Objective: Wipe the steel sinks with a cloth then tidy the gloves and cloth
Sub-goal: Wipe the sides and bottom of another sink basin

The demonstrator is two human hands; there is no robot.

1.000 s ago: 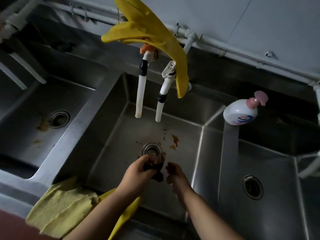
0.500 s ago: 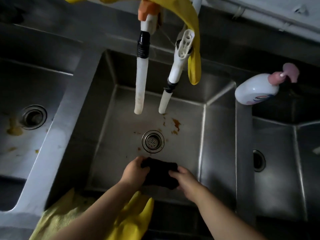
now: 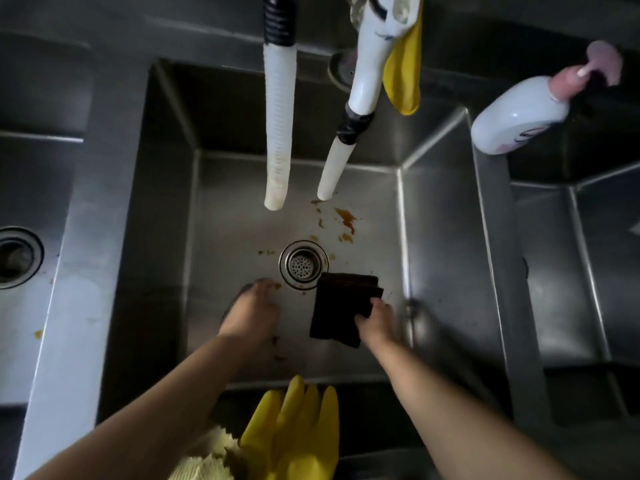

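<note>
While left hand (image 3: 254, 308) idles, right hand (image 3: 375, 318) gripping cloth (image 3: 341, 304).

You can read no text anywhere, white pump bottle with pink dispenser head (image 3: 519, 114) at far right carries a printed label, too blurred to make out

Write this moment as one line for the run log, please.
stage: wiping middle sink | right hand: holds dark cloth beside drain | left hand: empty, in basin | orange stains: remain
</note>
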